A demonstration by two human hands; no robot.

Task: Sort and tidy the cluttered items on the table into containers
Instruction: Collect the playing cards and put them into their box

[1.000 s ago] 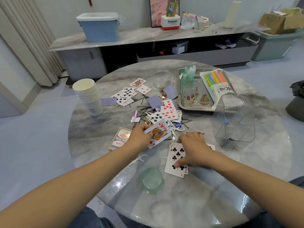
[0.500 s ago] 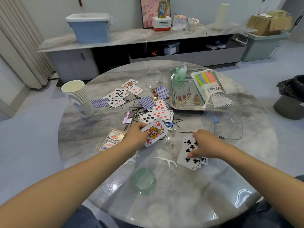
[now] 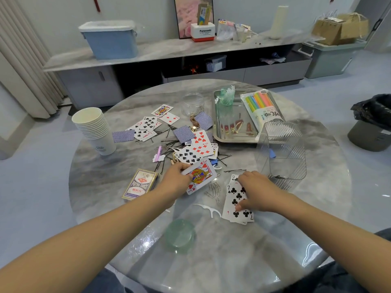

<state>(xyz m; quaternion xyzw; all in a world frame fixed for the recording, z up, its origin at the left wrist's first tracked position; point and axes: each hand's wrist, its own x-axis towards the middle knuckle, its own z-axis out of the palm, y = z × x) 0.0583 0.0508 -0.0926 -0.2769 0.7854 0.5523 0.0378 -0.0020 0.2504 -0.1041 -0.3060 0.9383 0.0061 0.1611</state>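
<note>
My left hand (image 3: 175, 180) grips a small stack of cards topped by the jack of hearts (image 3: 201, 174), lifted a little above the round marble table (image 3: 105, 178). My right hand (image 3: 257, 190) presses down on a few cards with the seven of clubs (image 3: 234, 203) on top, lying flat on the table. Loose playing cards (image 3: 194, 148), black hairpins (image 3: 167, 144) and paper clips (image 3: 213, 190) lie scattered in the middle. The card box (image 3: 140, 183) lies left of my left hand. A clear ribbed bin (image 3: 282, 153) stands just right of my right hand.
A steel tray (image 3: 219, 127) at the back right holds a pack of coloured straws (image 3: 263, 108) and a green bag. A clear jar (image 3: 192, 103), a stack of paper cups (image 3: 95, 129), a green lid (image 3: 179, 232) and a white floss pick (image 3: 208, 209) are also on the table.
My right hand has slid the seven-of-clubs cards to the right, nearer the clear bin. My left hand still holds the jack-of-hearts stack. The camera has shifted slightly.
</note>
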